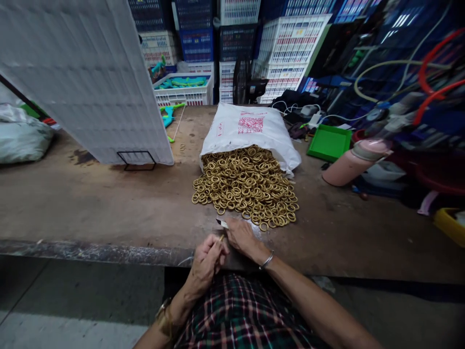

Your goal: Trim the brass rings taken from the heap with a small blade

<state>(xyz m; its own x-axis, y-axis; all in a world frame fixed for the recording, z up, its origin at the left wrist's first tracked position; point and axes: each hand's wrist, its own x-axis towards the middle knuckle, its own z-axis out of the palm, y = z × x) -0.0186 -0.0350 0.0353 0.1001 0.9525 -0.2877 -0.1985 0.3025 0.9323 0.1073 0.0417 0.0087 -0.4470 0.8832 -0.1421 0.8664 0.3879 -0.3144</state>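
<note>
One ring (221,238) sits pinched in the left hand (209,256), the right hand (242,236) clasps a small tool (223,224), and the heap (250,184) looks barely started!

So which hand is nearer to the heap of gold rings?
The right hand, just in front of the heap of gold rings. The left hand is farther back from it and more to the left.

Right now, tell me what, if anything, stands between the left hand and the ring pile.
The right hand does, partly: it and the slim tool in its fingers lie across the straight line from the left hand to the pile. Left of the tool, nothing visible blocks the way.
</note>
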